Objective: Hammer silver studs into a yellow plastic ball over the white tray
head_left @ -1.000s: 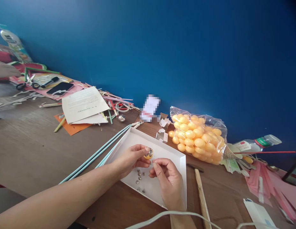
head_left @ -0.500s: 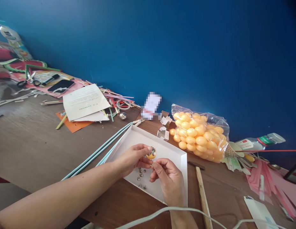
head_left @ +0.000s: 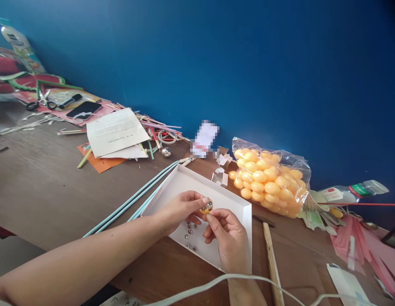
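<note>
My left hand (head_left: pixel 181 210) pinches a small orange ball (head_left: pixel 206 208) that has silver studs stuck in it, holding it above a shallow white tray (head_left: pixel 240 214). My right hand (head_left: pixel 227 240) is closed in a pinch right beside the ball, its fingertips touching the studded side; what it grips is too small to make out. Several loose silver studs (head_left: pixel 189 233) lie on the tray floor under both hands.
A clear bag of orange balls (head_left: pixel 270 182) lies behind the tray by the blue wall. Pale blue rods (head_left: pixel 134 199) run left of the tray, a wooden stick (head_left: pixel 272 263) right of it, a white cable (head_left: pixel 216 282) in front. Papers (head_left: pixel 116 131), straws, scissors and a phone crowd the far left.
My right hand has closed the small gap and its fingertips now meet the ball. The view has shifted slightly; both hands stay over the tray.
</note>
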A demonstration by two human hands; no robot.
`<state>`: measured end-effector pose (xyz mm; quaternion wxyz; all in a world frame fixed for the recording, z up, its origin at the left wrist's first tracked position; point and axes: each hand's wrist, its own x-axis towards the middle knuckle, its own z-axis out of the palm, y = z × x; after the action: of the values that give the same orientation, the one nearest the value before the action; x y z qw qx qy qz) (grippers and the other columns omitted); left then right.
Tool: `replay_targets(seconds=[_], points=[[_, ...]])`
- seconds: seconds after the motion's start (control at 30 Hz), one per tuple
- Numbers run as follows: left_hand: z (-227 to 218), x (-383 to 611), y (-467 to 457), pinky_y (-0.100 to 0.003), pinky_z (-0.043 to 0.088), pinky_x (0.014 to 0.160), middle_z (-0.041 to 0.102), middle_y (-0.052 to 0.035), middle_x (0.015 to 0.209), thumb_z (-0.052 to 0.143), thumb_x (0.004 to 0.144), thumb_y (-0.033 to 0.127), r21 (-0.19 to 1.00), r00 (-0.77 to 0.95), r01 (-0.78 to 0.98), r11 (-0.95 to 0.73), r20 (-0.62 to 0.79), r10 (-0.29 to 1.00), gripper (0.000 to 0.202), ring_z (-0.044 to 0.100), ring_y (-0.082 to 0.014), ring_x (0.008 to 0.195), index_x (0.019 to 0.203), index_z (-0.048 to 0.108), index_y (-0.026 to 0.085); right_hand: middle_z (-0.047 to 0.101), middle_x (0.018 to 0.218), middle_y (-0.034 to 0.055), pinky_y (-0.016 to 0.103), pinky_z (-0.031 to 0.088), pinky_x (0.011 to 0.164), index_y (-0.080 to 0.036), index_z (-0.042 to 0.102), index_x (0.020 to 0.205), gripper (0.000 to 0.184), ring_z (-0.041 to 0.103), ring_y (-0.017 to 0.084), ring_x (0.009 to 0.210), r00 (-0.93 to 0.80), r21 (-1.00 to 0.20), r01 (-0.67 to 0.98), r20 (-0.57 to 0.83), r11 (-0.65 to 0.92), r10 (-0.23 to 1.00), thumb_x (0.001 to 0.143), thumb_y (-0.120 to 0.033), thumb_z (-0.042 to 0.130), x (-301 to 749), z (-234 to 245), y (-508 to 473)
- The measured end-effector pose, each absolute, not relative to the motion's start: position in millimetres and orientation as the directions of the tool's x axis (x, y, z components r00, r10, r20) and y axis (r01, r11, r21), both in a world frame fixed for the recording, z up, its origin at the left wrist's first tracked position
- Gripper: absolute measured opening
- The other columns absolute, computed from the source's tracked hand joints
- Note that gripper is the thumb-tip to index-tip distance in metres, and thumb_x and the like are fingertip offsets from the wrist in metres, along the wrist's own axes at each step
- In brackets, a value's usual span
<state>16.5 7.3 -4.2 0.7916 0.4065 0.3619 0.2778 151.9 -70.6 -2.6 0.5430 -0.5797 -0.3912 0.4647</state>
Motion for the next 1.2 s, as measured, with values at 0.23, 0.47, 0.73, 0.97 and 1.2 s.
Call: replay_targets(seconds=[0.23, 0.47, 0.73, 0.97, 1.2], points=[[-1.2, 17.0, 5.7, -0.025, 0.048, 0.062, 0.061, -0.0011, 0.074, 0.072, 0.073, 0.046, 0.859, 0.575, -0.146, 0.490, -0.330, 0.749, 0.038, 0.060, -0.0109, 0.066, 0.086, 0.053, 0.015, 0.065, 0.061, -0.0023, 0.018, 0.041, 0.041, -0.019, 0.062, 0.080, 0.024, 0.051, 0.007, 0.044, 0.280, -0.983, -0.146, -0.151, -0.114, 0.948, 0.076, -0.039, 0.075, 151.4, -8.5, -69.1], [1.4, 17.1, 6.1, -0.026, 0.050, 0.064, 0.062, 0.0000, 0.073, 0.073, 0.071, 0.048, 0.860, 0.569, -0.152, 0.487, -0.327, 0.755, 0.042, 0.060, -0.0099, 0.063, 0.086, 0.053, 0.015, 0.062, 0.063, -0.0030, 0.018, 0.036, 0.041, -0.019, 0.061, 0.078, 0.026, 0.045, 0.006, 0.043, 0.290, -0.975, -0.195, -0.158, -0.104, 0.944, 0.074, -0.040, 0.075, 151.0, -12.7, -67.8], [2.8, 17.4, 5.2, -0.025, 0.050, 0.062, 0.063, 0.0003, 0.070, 0.076, 0.067, 0.049, 0.854, 0.555, -0.171, 0.491, -0.329, 0.764, 0.044, 0.060, -0.0089, 0.059, 0.084, 0.053, 0.016, 0.064, 0.075, -0.0024, 0.017, 0.035, 0.042, -0.020, 0.059, 0.084, 0.019, 0.044, 0.004, 0.046, 0.247, -0.967, -0.232, -0.159, -0.101, 0.956, 0.081, -0.036, 0.071, 153.7, -20.2, -70.4], [-1.3, 17.6, 5.5, -0.026, 0.049, 0.063, 0.064, -0.0002, 0.070, 0.074, 0.070, 0.046, 0.860, 0.554, -0.173, 0.479, -0.317, 0.769, 0.041, 0.061, -0.0097, 0.059, 0.086, 0.052, 0.016, 0.059, 0.067, -0.0048, 0.016, 0.034, 0.042, -0.020, 0.059, 0.084, 0.019, 0.043, 0.004, 0.045, 0.237, -0.966, -0.240, -0.159, -0.101, 0.958, 0.083, -0.035, 0.070, 153.7, -20.6, -69.4], [0.2, 17.7, 3.4, -0.025, 0.049, 0.061, 0.065, -0.0011, 0.070, 0.075, 0.069, 0.047, 0.858, 0.545, -0.188, 0.479, -0.315, 0.777, 0.042, 0.061, -0.0096, 0.057, 0.084, 0.052, 0.015, 0.052, 0.056, -0.0070, 0.018, 0.033, 0.042, -0.020, 0.060, 0.082, 0.020, 0.042, 0.006, 0.044, 0.241, -0.969, -0.222, -0.164, -0.110, 0.957, 0.081, -0.037, 0.070, 153.5, -18.9, -71.1]])
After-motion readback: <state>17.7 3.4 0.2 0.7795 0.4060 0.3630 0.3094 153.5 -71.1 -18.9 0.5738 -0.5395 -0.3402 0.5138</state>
